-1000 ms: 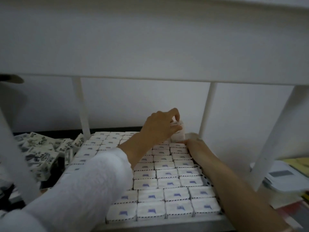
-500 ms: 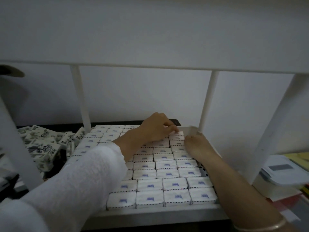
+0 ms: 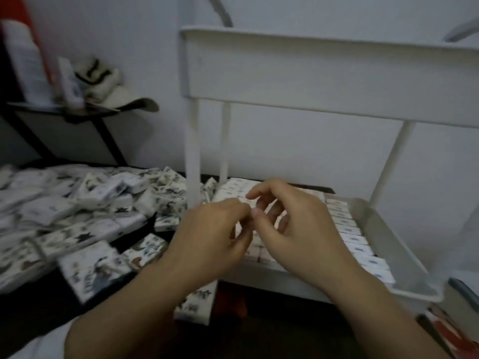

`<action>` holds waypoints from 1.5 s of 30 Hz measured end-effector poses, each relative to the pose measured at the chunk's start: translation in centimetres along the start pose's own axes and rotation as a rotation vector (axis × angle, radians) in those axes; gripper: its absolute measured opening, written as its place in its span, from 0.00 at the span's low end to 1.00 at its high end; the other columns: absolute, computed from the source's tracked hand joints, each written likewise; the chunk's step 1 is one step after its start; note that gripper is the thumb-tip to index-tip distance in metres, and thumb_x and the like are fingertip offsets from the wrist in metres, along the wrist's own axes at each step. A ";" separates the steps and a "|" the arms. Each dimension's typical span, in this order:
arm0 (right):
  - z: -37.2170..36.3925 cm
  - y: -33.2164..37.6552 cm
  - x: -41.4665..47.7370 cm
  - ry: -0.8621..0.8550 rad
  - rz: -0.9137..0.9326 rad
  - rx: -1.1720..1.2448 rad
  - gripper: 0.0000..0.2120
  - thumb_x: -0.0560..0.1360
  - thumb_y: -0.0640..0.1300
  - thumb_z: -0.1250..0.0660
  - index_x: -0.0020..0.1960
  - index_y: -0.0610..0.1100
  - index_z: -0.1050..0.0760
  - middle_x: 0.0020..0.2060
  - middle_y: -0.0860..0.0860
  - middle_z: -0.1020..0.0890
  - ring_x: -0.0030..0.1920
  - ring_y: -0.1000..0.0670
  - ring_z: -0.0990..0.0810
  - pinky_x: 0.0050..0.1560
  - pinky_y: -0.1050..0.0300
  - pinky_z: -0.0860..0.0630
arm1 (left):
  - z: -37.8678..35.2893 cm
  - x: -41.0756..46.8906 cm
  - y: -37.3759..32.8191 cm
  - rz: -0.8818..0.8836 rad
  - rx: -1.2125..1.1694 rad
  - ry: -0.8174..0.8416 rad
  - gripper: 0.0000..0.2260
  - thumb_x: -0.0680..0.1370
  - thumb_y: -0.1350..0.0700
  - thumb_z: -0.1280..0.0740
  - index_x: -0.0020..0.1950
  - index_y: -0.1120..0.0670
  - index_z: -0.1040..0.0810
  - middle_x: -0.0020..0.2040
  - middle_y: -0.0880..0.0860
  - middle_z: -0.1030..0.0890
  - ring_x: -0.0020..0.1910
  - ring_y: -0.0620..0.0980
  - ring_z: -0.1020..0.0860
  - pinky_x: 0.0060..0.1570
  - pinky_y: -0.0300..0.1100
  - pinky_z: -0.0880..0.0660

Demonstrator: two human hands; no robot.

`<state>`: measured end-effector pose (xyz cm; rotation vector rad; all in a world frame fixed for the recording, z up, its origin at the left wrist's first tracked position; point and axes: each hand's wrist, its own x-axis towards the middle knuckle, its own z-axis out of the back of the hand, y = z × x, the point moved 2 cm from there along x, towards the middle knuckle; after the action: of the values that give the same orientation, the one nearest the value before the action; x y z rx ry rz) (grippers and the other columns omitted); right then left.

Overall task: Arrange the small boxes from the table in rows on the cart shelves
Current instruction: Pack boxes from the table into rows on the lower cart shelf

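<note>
Half a second ago both my hands were deep in the far right corner of the lower shelf (image 3: 404,257), setting a box into place. Now they have come back toward me and hang close together above the near rows. My left hand (image 3: 212,237) is curled with its fingertips bunched against my right thumb, and through the blur I cannot tell whether it pinches anything. My right hand (image 3: 293,229) is loose, its fingers bent and spread, holding nothing.

Under and beyond my hands the shelf holds the rowed boxes (image 3: 355,239), packed side by side, one column showing just right of my right hand. Left of my left hand the loose boxes (image 3: 77,203) lie heaped on the table (image 3: 51,301). The upper shelf (image 3: 311,73) stands above my hands, its contents hidden.

The rowed boxes carry small blue marks and the loose ones dark prints, all too blurred to read.
</note>
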<state>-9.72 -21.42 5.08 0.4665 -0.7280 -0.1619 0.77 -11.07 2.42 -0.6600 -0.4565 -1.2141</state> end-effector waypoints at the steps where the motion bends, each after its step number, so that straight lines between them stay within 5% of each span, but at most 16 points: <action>1: -1.3 1.4 0.0 0.039 0.039 0.022 0.09 0.71 0.51 0.39 0.51 0.58 0.27 0.39 0.62 0.22 0.37 0.57 0.21 0.38 0.52 0.23 | 1.2 -2.0 0.7 0.006 0.050 -0.042 0.06 0.73 0.50 0.40 0.39 0.48 0.26 0.35 0.45 0.23 0.34 0.46 0.23 0.29 0.43 0.29; 12: -15.8 6.4 2.0 0.337 0.122 0.019 0.16 0.76 0.41 0.39 0.62 0.54 0.28 0.50 0.57 0.22 0.46 0.57 0.24 0.45 0.53 0.24 | 8.7 -16.5 12.4 0.397 0.257 -0.247 0.04 0.76 0.56 0.34 0.46 0.49 0.20 0.42 0.43 0.21 0.40 0.44 0.24 0.37 0.41 0.27; 16: -20.7 7.0 5.4 0.351 -0.003 -0.059 0.20 0.79 0.44 0.41 0.70 0.49 0.35 0.60 0.48 0.25 0.55 0.46 0.23 0.51 0.47 0.23 | 10.4 -16.7 15.8 0.427 0.334 -0.268 0.04 0.75 0.60 0.31 0.47 0.51 0.20 0.43 0.47 0.20 0.44 0.49 0.23 0.41 0.45 0.28; 19: -23.9 7.3 8.8 0.355 -0.270 0.044 0.21 0.81 0.53 0.43 0.71 0.46 0.37 0.60 0.45 0.22 0.57 0.42 0.22 0.55 0.48 0.25 | 12.4 -14.1 18.8 0.456 0.411 -0.290 0.06 0.75 0.57 0.31 0.51 0.51 0.21 0.48 0.49 0.20 0.47 0.53 0.22 0.48 0.51 0.26; 24: -27.5 7.6 12.7 0.292 -0.552 0.436 0.29 0.78 0.58 0.39 0.72 0.43 0.41 0.60 0.41 0.22 0.57 0.37 0.20 0.59 0.39 0.24 | 14.1 -10.8 23.3 0.372 0.436 0.099 0.30 0.71 0.50 0.28 0.71 0.47 0.34 0.67 0.49 0.29 0.60 0.52 0.26 0.56 0.50 0.30; 30: -28.7 7.2 13.6 0.297 -0.509 0.377 0.34 0.72 0.52 0.28 0.71 0.46 0.41 0.58 0.43 0.21 0.51 0.40 0.17 0.52 0.42 0.20 | 13.5 -10.7 25.8 0.252 0.478 0.231 0.26 0.69 0.56 0.31 0.67 0.46 0.29 0.63 0.44 0.26 0.63 0.47 0.32 0.61 0.46 0.38; 36: -25.5 7.1 10.7 0.343 -0.274 0.470 0.27 0.76 0.46 0.32 0.69 0.61 0.40 0.47 0.55 0.22 0.41 0.48 0.16 0.46 0.43 0.18 | 13.7 -11.2 25.0 0.208 0.471 0.077 0.18 0.66 0.60 0.26 0.54 0.47 0.20 0.51 0.47 0.20 0.54 0.45 0.32 0.49 0.43 0.35; 40: -21.3 7.4 7.7 0.344 -0.131 0.585 0.29 0.76 0.48 0.33 0.67 0.73 0.41 0.48 0.57 0.20 0.42 0.51 0.16 0.42 0.51 0.17 | 14.0 -11.9 22.7 0.282 0.333 -0.018 0.17 0.68 0.54 0.26 0.56 0.43 0.21 0.49 0.45 0.25 0.49 0.46 0.28 0.44 0.43 0.32; 45: -14.9 7.4 4.0 0.131 0.012 0.625 0.18 0.71 0.49 0.32 0.57 0.65 0.30 0.49 0.64 0.18 0.47 0.61 0.18 0.38 0.63 0.19 | 13.1 -12.5 17.4 0.220 0.079 -0.142 0.16 0.71 0.51 0.27 0.58 0.44 0.21 0.50 0.43 0.24 0.48 0.40 0.24 0.41 0.43 0.23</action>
<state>3.13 -10.77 1.26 1.0579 -0.6443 0.1144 13.97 10.16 0.05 -0.7114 -0.5328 -0.9404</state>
